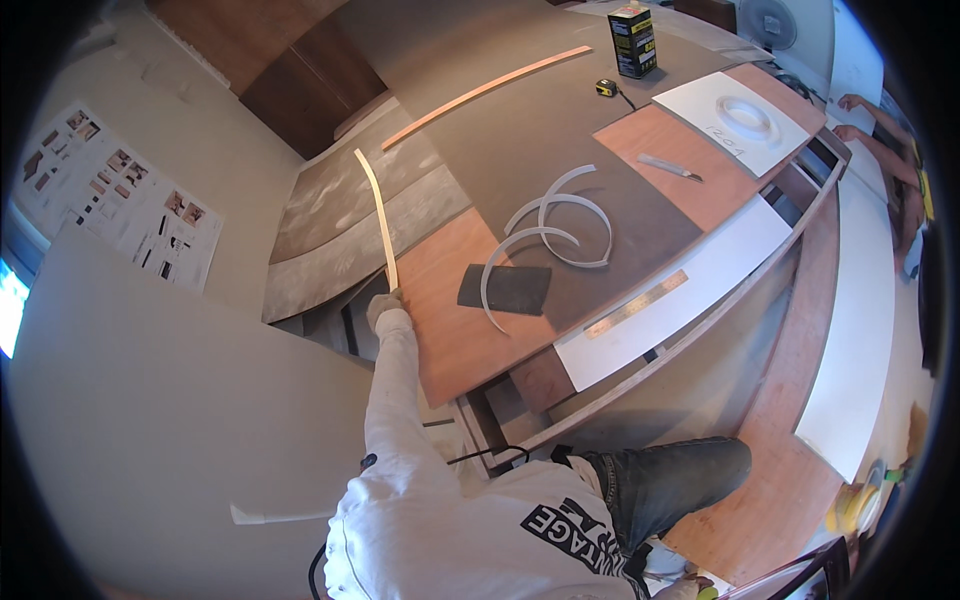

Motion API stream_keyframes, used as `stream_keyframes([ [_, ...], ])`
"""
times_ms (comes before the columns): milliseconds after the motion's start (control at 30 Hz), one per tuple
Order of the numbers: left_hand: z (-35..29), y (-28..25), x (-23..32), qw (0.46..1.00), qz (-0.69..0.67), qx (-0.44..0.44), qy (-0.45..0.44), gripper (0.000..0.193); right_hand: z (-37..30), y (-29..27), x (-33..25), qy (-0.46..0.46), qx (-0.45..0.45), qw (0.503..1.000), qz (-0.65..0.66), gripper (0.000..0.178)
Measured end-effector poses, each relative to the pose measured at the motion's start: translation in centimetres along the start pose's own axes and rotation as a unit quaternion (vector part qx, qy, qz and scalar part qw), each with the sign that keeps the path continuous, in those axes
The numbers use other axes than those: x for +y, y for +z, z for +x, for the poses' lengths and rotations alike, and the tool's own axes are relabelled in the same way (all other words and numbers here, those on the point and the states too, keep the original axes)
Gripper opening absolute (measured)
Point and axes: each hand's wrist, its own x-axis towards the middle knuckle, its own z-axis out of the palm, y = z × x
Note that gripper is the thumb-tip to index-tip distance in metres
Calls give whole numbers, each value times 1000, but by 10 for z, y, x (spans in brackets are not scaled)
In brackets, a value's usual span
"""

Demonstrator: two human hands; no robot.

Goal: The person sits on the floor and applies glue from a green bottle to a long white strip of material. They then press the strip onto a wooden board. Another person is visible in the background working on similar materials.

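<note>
My left hand (385, 309), in a greyish glove, is closed round the lower end of a long, thin, pale yellow strip (379, 212). The strip points away from me over the corner of the workbench and bends slightly. Next to that hand is a reddish plywood sheet (440, 350). On it and the brown board beside it lie a dark sheet of sandpaper (520, 288) and several curled white edging strips (606, 225). At the lower edge only a small part of my right hand (690, 587) shows, beside something yellow-green; its fingers cannot be made out.
A reddish wooden strip (485, 92), a dark can (633, 42), a yellow tape measure (607, 88), a utility knife (670, 168) and a steel ruler (637, 304) lie about. A white panel holds a roll of white edging (748, 118). Another person's hands (850, 118) are at the right.
</note>
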Motion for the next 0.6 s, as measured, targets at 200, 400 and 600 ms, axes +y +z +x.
stream_keyframes([
  [200, -9, -4, -4, 985, 70, 122, 102, 49, 4, -6, -2, -2, 7, 1000, 10, 56],
  [400, -39, -8, -15, 966, 74, 217, 122, 60, 7, -14, -8, -6, 12, 999, 35, 56],
  [600, -92, -2, -7, 970, 28, 156, 186, 52, 5, -37, -12, -15, 25, 994, 106, 57],
])
